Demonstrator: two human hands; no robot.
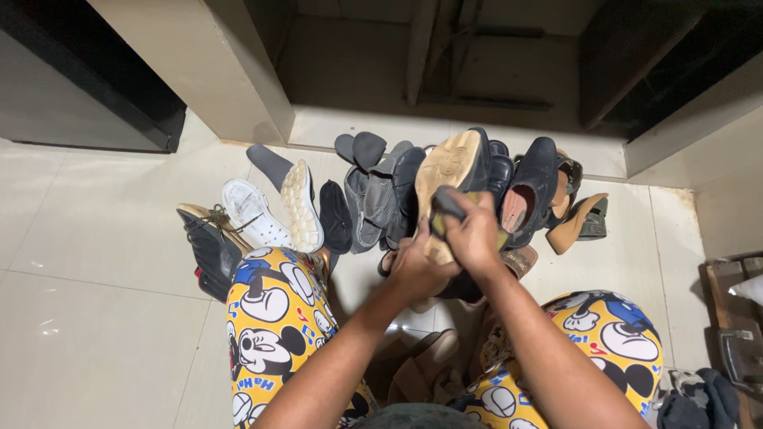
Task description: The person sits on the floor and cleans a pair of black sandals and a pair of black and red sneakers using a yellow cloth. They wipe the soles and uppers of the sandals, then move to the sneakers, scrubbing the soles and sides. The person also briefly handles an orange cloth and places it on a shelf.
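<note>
While the person squats on the pale tile floor (95,238), shoes lie in a loose row before the step, no box or rack holding them. L to R: a dark lace-up shoe w/ tan sole (208,242) at far left, touching the person's left knee; a white perforated clog (253,213) just beside it; a white-soled sneaker (302,205) on its side w/ a grey sock-like upper behind; a dark slipper (335,216); a bunch of grey slip-ons (373,191) leaning upright together. Centre: the tan-soled shoe (450,171), sole facing up, raised above the pile, in both hands. Left hand (419,268) grips its lower end from below, fingers curled tight round it. Right hand (474,230) sits on top of the sole, fingers together and clamped on a dark cloth (447,205) pressed flat against the sole. Both forearms reach fwd between the knees, elbows bent. R of that: a navy shoe w/ pink lining (528,195), then a tan heeled sandal (579,213) tipped over. More tan footwear lies btwn the legs, partly hidden. Far right edge: a dark metal frame (735,334), bundled dark fabric (699,401) below it.
</note>
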